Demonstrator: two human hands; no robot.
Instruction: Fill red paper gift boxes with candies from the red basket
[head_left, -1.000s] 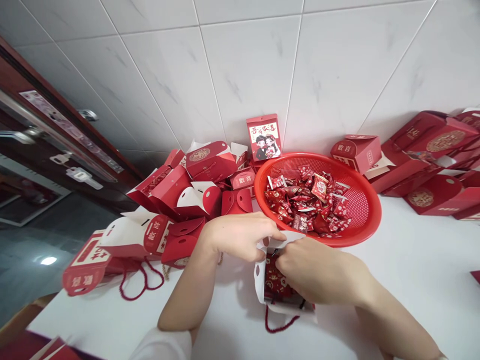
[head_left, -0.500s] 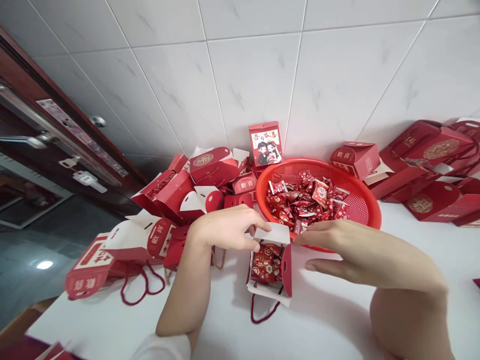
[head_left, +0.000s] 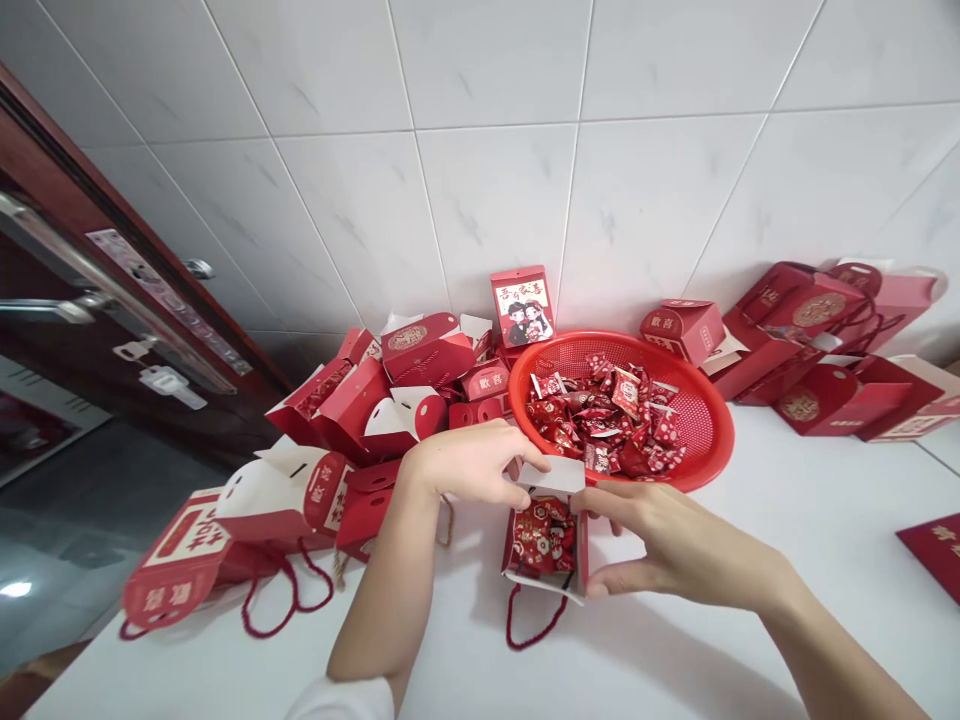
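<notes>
A small red and white gift box (head_left: pixel 547 478) stands on the table in front of me with its top flaps open. Wrapped sweets (head_left: pixel 541 530) in red foil lie inside it, and a dark red cord handle (head_left: pixel 534 640) loops out toward me. My left hand (head_left: pixel 484 465) grips the box's far left corner, thumb near the inside edge. My right hand (head_left: pixel 649 535) is at the right wall, fingertips at its far end and thumb low near the front corner. Just behind is a red plastic basket (head_left: pixel 709 430) with many wrapped sweets.
More red gift boxes (head_left: pixel 420 350) crowd the left side, some with cord handles. Another group (head_left: pixel 817 310) stands by the tiled wall at right. A box with a cartoon couple (head_left: pixel 525 305) leans behind the basket. A dark door (head_left: pixel 150 290) with keys is at left.
My right hand has moved left and down from beside the basket rim onto the box's right side, and the right flap now stands more upright. My left hand stays on the box.
</notes>
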